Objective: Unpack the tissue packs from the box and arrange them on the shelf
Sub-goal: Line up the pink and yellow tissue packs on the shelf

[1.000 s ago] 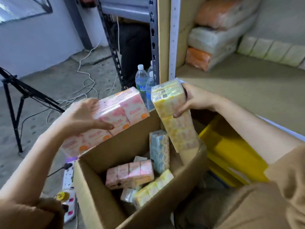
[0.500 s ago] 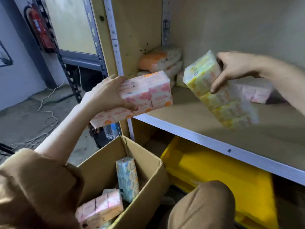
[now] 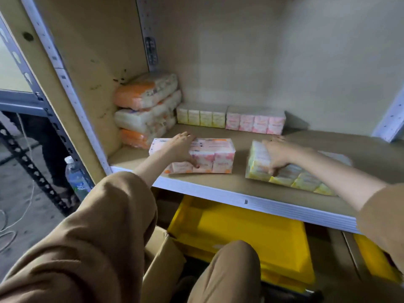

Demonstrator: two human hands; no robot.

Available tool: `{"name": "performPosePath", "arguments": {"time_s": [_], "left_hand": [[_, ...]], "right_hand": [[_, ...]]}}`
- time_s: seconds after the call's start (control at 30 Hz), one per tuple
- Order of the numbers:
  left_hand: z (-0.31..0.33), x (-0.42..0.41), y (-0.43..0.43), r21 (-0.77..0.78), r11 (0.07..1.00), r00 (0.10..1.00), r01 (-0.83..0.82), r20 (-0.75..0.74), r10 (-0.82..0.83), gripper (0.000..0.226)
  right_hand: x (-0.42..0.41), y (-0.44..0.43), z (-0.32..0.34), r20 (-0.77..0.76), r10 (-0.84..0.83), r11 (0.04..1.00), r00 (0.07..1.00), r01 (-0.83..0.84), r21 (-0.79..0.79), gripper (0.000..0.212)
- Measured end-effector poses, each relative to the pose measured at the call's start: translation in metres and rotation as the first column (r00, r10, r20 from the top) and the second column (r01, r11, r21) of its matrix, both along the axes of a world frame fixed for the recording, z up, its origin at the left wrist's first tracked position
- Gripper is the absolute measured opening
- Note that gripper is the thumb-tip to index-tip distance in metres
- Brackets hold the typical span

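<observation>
Left hand (image 3: 180, 147) grip closed on the pink tissue pack (image 3: 209, 155), flat near the shelf (image 3: 240, 186) front edge, long axis parallel to it. Right hand (image 3: 276, 154) grips the yellow tissue pack (image 3: 284, 171), angled toward the front-right; box (image 3: 161, 259) contents hidden.

**Film, board and painted metal**

The pink tissue pack (image 3: 209, 157) and the yellow tissue pack (image 3: 284, 171) are wrapped in thin glossy plastic film that catches the light. The shelf (image 3: 218, 184) is matt brown board, smooth, with a white painted metal front edge. Its side panel (image 3: 96, 62) is the same dull board, flecked with dark marks. The upright (image 3: 72, 95) is perforated metal, painted pale. The stacked soft packs (image 3: 148, 106) in the corner wear crinkled shiny film. The yellow crate (image 3: 240, 232) below is smooth hard plastic with a slight sheen. The sleeve (image 3: 98, 237) is matt tan cloth. The cardboard box (image 3: 161, 254) looks dull and papery.
</observation>
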State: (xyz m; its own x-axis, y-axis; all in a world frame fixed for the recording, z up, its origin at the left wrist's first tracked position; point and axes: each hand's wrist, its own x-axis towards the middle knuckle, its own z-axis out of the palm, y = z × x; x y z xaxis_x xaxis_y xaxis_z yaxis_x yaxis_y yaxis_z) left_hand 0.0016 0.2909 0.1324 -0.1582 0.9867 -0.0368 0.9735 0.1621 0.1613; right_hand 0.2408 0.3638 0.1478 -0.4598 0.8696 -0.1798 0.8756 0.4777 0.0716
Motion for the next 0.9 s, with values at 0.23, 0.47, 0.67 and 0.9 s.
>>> {"name": "performPosePath", "arguments": {"time_s": [0.23, 0.47, 0.67, 0.9], "left_hand": [[0.0, -0.002, 0.006, -0.066, 0.996, 0.998, 0.052, -0.026, -0.053, 0.097], [-0.017, 0.007, -0.016, 0.103, 0.993, 0.969, -0.05, -0.235, 0.073, 0.074], [-0.031, -0.002, 0.0, 0.191, 0.981, 0.989, -0.046, -0.13, 0.072, 0.068], [-0.038, -0.025, 0.052, 0.225, 0.974, 0.999, -0.011, -0.027, 0.017, 0.068]], "right_hand": [[0.024, 0.011, 0.003, -0.229, -0.026, 1.0, 0.973, 0.029, 0.011, 0.043], [0.058, 0.004, -0.008, -0.146, -0.06, 0.997, 0.987, 0.066, 0.038, 0.073], [0.061, -0.001, -0.024, -0.188, -0.043, 0.987, 0.981, 0.071, 0.146, 0.063], [0.041, 0.028, -0.036, -0.278, -0.064, 0.983, 0.958, 0.108, 0.146, 0.064]]}}
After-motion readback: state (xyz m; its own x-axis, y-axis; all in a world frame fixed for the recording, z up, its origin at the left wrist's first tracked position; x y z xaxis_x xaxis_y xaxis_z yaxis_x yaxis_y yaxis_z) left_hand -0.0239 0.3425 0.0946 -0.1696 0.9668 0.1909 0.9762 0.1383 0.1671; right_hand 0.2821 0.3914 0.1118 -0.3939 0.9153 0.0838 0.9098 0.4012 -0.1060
